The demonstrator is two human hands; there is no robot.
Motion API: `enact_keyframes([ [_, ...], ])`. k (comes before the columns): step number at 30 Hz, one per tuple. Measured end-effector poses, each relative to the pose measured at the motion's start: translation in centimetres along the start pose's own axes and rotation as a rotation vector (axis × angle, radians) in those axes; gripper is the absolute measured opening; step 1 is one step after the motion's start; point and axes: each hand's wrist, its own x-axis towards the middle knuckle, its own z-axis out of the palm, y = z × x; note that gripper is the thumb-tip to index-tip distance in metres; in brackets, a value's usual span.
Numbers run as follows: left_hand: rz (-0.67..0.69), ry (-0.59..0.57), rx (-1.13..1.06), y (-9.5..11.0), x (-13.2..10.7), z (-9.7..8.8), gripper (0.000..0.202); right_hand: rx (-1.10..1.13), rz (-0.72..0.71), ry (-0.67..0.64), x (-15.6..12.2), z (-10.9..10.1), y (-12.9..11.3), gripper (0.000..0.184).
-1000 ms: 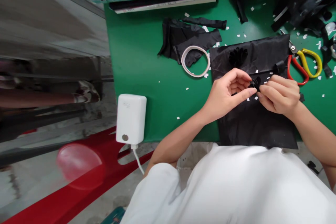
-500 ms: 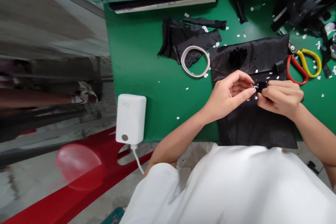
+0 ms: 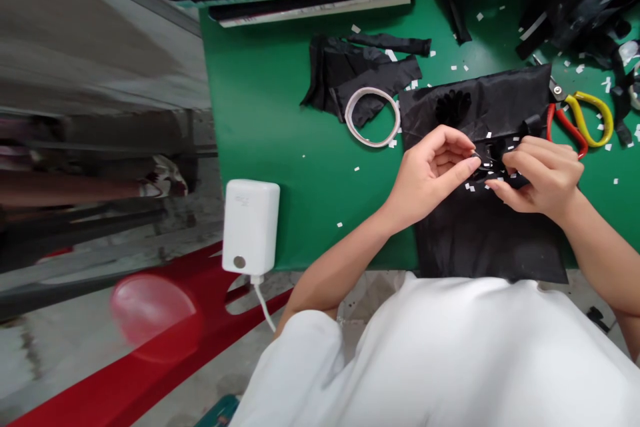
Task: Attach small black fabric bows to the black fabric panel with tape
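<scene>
Between thumb and fingertips, my left hand [image 3: 435, 170] pinches a small shiny black piece [image 3: 484, 155] with white bits on it; its exact shape is hard to make out. My right hand [image 3: 543, 177] is just to the right, thumb and forefinger spread apart, with dark material close behind them. Both hands are over a flat black plastic sheet [image 3: 490, 240]. A black flower-shaped piece [image 3: 453, 107] with looped petals lies on the sheet's upper part, and a small black curl [image 3: 534, 125] sits near its right edge. Small white scraps are scattered around my fingers.
Right of the sheet are scissors [image 3: 590, 120] with red and yellow handles. A tape roll [image 3: 373, 141] rests against black scraps [image 3: 345, 73]. A white power bank [image 3: 251, 223] with a cable stands at the green table's [image 3: 310, 213] left edge. Books [image 3: 320, 8] lie at the back.
My right thumb and forefinger have parted and drawn away from the small black piece. My left hand has shifted slightly up and left, still pinching.
</scene>
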Motion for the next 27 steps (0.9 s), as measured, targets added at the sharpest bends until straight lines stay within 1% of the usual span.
enact_keyframes([
  [3, 0.001, 0.001, -0.016, 0.03, -0.04, 0.0, 0.038, 0.01, 0.034, -0.026, 0.07, -0.19, 0.03, 0.027],
  [7, 0.003, 0.001, -0.032, 0.04, -0.11, -0.01, 0.036, 0.04, 0.01, 0.02, 0.23, -0.32, -0.05, 0.015],
  [13, 0.036, 0.001, -0.021, 0.01, -0.05, -0.06, 0.033, 0.027, 0.036, -0.005, 0.37, -0.4, -0.11, 0.015],
  [17, 0.062, 0.0, 0.0, 0.01, -0.09, -0.02, 0.035, 0.026, 0.04, 0.053, 0.55, -0.39, -0.23, 0.015],
  [20, 0.073, 0.007, 0.002, 0.05, -0.21, 0.06, 0.037, 0.019, 0.101, 0.07, 0.66, -0.33, -0.45, 0.018],
  [24, 0.067, 0.016, 0.015, 0.15, -0.36, 0.17, 0.04, 0.028, 0.205, 0.023, 0.65, -0.24, -0.72, 0.019],
  [27, 0.071, 0.012, 0.014, 0.19, -0.37, 0.2, 0.041, 0.022, 0.266, -0.003, 0.6, -0.18, -0.82, 0.024],
])
